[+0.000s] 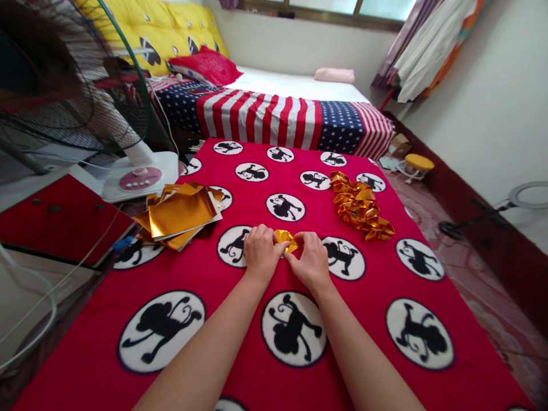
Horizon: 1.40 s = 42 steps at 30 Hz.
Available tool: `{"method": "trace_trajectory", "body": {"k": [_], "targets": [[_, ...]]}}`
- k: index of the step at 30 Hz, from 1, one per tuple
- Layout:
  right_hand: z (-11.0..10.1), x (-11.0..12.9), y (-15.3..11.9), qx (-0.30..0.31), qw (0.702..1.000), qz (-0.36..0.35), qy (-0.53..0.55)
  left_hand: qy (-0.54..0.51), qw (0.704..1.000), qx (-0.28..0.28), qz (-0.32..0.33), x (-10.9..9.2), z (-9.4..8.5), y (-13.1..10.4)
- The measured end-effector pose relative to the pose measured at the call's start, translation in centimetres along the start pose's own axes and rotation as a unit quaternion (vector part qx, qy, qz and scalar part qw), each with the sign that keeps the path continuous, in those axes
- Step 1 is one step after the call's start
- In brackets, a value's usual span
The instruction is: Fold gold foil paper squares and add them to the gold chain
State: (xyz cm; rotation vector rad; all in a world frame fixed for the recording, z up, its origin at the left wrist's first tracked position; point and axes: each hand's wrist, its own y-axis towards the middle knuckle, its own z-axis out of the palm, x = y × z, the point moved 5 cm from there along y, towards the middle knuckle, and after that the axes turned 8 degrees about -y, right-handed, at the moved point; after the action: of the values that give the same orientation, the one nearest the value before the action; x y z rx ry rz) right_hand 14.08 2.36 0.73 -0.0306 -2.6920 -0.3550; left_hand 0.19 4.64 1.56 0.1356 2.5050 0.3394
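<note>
One gold foil piece (286,242), roughly midway between the table's (363,354) side edges, pinched by our left hand (262,251) and right hand (313,260), folds partly hidden, judged light, slick, crushable, best held by its ends.

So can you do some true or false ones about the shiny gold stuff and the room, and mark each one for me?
1. The left hand and the right hand are both at a small gold piece. True.
2. The flat gold sheets lie to the right of the hands. False: they lie in a messy stack to the left.
3. The row of crinkly gold shapes lies on the right side of the cloth. True.
4. The cloth is plain blue. False: it is red, with black monkeys in white circles.
5. A red pillow lies on the bed. True.
</note>
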Motion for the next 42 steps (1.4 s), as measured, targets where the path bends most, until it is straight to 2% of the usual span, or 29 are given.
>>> {"method": "trace_trajectory", "body": {"k": [9,13,16,20,23,26,30,34,37,42], "targets": [[0.2,-0.9,0.6,0.020,0.999,0.007,0.039,0.002,1.000,-0.007,0.008,-0.1,0.0,-0.1],[0.2,-1.0,0.6,0.014,1.000,-0.005,0.023,-0.022,1.000,0.002,0.020,0.4,0.0,0.1],[0.0,-0.7,0.4,0.025,0.999,-0.022,0.035,-0.098,0.993,0.046,0.054,1.2,-0.7,0.6],[-0.3,-0.5,0.2,0.031,0.998,-0.038,0.051,-0.244,0.952,0.170,0.079,2.6,-1.9,1.3],[-0.3,-0.7,0.3,0.033,0.997,-0.036,0.053,-0.298,0.928,0.213,0.068,3.5,-2.6,1.7],[-0.3,-0.7,0.4,0.036,0.997,-0.034,0.058,-0.331,0.912,0.233,0.068,4.1,-2.6,1.9],[-0.4,-0.7,0.4,0.036,0.997,-0.032,0.061,-0.333,0.908,0.237,0.093,4.3,-2.5,1.8],[-0.4,-0.7,0.4,0.033,0.997,-0.030,0.060,-0.330,0.913,0.229,0.074,4.2,-2.3,1.7],[-0.3,-0.7,0.4,0.029,0.998,-0.029,0.056,-0.319,0.929,0.181,0.061,3.9,-2.1,1.7],[-0.4,-0.7,0.3,0.013,0.997,-0.032,0.063,-0.275,0.952,0.109,0.080,3.2,-1.5,1.2]]}}
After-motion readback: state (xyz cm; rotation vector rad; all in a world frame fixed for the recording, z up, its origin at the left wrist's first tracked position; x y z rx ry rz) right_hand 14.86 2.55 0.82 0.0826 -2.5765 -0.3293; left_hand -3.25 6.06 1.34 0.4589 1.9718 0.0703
